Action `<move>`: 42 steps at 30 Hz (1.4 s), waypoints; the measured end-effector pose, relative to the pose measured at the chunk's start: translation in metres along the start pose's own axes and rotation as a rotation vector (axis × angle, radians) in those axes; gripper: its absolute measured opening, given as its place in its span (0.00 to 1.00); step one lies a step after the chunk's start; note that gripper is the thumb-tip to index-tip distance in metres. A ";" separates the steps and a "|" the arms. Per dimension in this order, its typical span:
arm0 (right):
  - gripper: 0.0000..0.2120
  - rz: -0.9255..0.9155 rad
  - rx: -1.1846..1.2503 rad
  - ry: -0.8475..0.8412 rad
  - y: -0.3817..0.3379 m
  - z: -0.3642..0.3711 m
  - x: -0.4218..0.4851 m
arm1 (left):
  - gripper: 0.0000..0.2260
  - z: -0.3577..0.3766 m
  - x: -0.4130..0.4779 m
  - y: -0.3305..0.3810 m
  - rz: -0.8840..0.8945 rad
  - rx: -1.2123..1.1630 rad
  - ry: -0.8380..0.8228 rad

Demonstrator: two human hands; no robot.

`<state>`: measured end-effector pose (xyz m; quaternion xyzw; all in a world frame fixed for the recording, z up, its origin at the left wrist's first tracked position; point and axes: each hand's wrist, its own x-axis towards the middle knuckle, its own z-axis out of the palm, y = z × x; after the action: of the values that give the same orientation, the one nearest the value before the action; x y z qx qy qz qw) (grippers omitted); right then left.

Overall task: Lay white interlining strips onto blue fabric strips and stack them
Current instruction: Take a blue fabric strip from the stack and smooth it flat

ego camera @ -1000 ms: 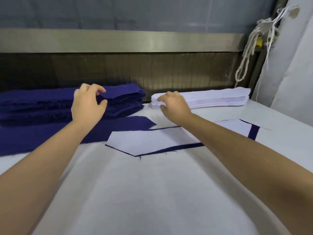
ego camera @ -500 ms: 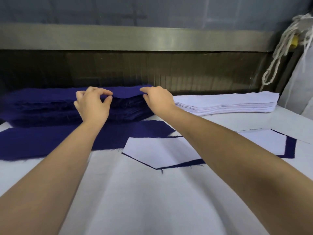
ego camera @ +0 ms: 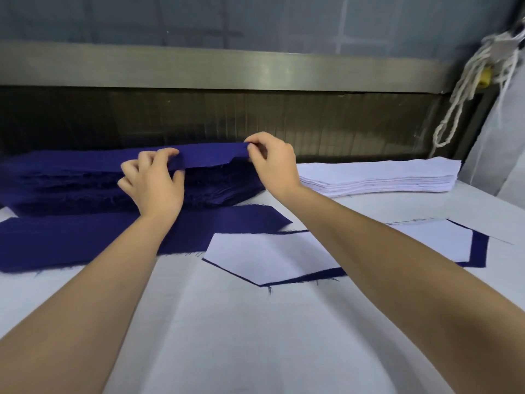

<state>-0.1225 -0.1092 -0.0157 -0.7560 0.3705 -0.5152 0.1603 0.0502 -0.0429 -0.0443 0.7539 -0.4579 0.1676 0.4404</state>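
Note:
A thick pile of blue fabric strips [ego camera: 71, 186] lies at the back left of the white table. Its top blue strip [ego camera: 213, 156] is lifted off the pile. My left hand [ego camera: 153, 183] pinches that strip near its middle, and my right hand [ego camera: 272, 163] pinches its right end. A stack of white interlining strips [ego camera: 380, 177] sits at the back right. In front of the pile lies a single blue strip [ego camera: 85, 240]. Nearer me, a white interlining strip [ego camera: 264, 255] lies on a blue strip whose edge shows beneath.
The white table [ego camera: 255, 336] stretches toward me. Behind the piles runs a dark panel under a metal rail [ego camera: 227, 69]. White cords [ego camera: 466, 89] hang at the upper right beside a pale fabric surface.
My right hand moved left from the white stack to the blue pile's right end. Both hands have pinched the top blue strip and raised it off the pile.

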 end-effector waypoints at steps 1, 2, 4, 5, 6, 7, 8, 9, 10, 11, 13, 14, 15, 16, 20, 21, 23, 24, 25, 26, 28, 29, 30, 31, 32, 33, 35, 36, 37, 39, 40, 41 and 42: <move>0.09 0.022 0.047 0.003 0.001 -0.003 -0.003 | 0.16 0.000 -0.001 0.000 -0.004 0.020 0.012; 0.09 0.050 0.102 0.001 0.002 -0.007 -0.006 | 0.16 -0.001 -0.003 0.000 -0.004 0.036 0.020; 0.08 0.093 0.191 -0.006 0.006 -0.017 -0.013 | 0.16 -0.001 -0.004 -0.001 0.008 0.068 0.025; 0.08 0.101 0.208 -0.007 0.008 -0.023 -0.018 | 0.15 -0.002 -0.005 -0.001 0.019 0.080 0.026; 0.08 0.103 0.210 -0.009 0.011 -0.030 -0.022 | 0.15 -0.003 -0.006 -0.002 0.032 0.087 0.026; 0.08 0.105 0.202 -0.007 0.015 -0.038 -0.026 | 0.14 -0.004 -0.008 -0.002 0.046 0.091 0.027; 0.07 0.109 0.188 -0.002 0.018 -0.047 -0.030 | 0.14 -0.006 -0.009 -0.001 0.060 0.094 0.028; 0.07 0.122 0.182 0.006 0.022 -0.055 -0.034 | 0.13 -0.007 -0.009 -0.001 0.075 0.097 0.028; 0.07 0.143 0.191 0.021 0.025 -0.065 -0.038 | 0.12 -0.008 -0.010 0.001 0.093 0.101 0.028; 0.08 0.170 0.215 0.039 0.028 -0.074 -0.043 | 0.10 -0.009 -0.011 0.002 0.117 0.108 0.024; 0.11 0.218 0.259 0.083 0.034 -0.094 -0.052 | 0.08 -0.012 -0.013 0.006 0.172 0.124 0.014; 0.12 0.242 0.272 0.103 0.038 -0.103 -0.056 | 0.07 -0.013 -0.013 0.007 0.201 0.135 0.007; 0.12 0.270 0.282 0.125 0.042 -0.114 -0.060 | 0.07 -0.015 -0.015 0.009 0.233 0.151 -0.002; 0.11 0.303 0.288 0.145 0.046 -0.125 -0.063 | 0.07 -0.016 -0.016 0.010 0.266 0.170 -0.015; 0.08 0.460 0.351 0.209 0.064 -0.161 -0.079 | 0.09 -0.020 -0.024 0.014 0.319 0.233 -0.058; 0.09 0.493 0.378 0.222 0.067 -0.169 -0.083 | 0.09 -0.021 -0.026 0.015 0.320 0.238 -0.061; 0.12 0.542 0.424 0.235 0.072 -0.183 -0.090 | 0.08 -0.022 -0.032 0.018 0.345 0.243 -0.064; 0.13 0.565 0.436 0.230 0.074 -0.189 -0.092 | 0.08 -0.024 -0.035 0.019 0.368 0.243 -0.064; 0.13 0.591 0.441 0.224 0.076 -0.197 -0.094 | 0.08 -0.025 -0.038 0.020 0.393 0.241 -0.061; 0.14 0.621 0.444 0.221 0.077 -0.204 -0.096 | 0.07 -0.027 -0.040 0.020 0.419 0.239 -0.055; 0.13 0.681 0.436 0.227 0.082 -0.220 -0.099 | 0.06 -0.030 -0.045 0.020 0.471 0.230 -0.032; 0.13 0.705 0.416 0.235 0.086 -0.227 -0.100 | 0.05 -0.032 -0.048 0.019 0.507 0.218 -0.010; 0.13 0.723 0.384 0.240 0.090 -0.234 -0.101 | 0.04 -0.035 -0.052 0.017 0.552 0.205 0.018; 0.13 0.736 0.339 0.243 0.095 -0.241 -0.102 | 0.03 -0.037 -0.056 0.016 0.607 0.194 0.044; 0.12 0.742 0.285 0.243 0.100 -0.246 -0.103 | 0.04 -0.039 -0.061 0.015 0.665 0.182 0.058; 0.10 0.742 0.226 0.242 0.104 -0.252 -0.106 | 0.05 -0.042 -0.065 0.015 0.725 0.168 0.052; 0.05 0.716 0.091 0.221 0.113 -0.259 -0.108 | 0.07 -0.047 -0.072 0.013 0.831 0.121 -0.018; 0.04 0.695 0.015 0.194 0.116 -0.261 -0.110 | 0.07 -0.050 -0.075 0.013 0.877 0.099 -0.068; 0.03 0.677 -0.064 0.160 0.119 -0.263 -0.112 | 0.06 -0.053 -0.078 0.012 0.911 0.080 -0.115; 0.05 0.657 -0.199 0.104 0.123 -0.264 -0.115 | 0.07 -0.058 -0.083 0.012 0.939 0.049 -0.183; 0.06 0.650 -0.243 0.088 0.125 -0.264 -0.117 | 0.09 -0.060 -0.084 0.013 0.939 0.031 -0.210; 0.07 0.641 -0.273 0.078 0.126 -0.264 -0.118 | 0.11 -0.061 -0.085 0.014 0.941 0.016 -0.235; 0.07 0.633 -0.295 0.068 0.127 -0.264 -0.119 | 0.12 -0.062 -0.086 0.015 0.948 0.005 -0.258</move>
<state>-0.4328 -0.0716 -0.0629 -0.6010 0.6623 -0.4058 0.1887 0.0018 0.0513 -0.0589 0.4783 -0.8010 0.2558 0.2534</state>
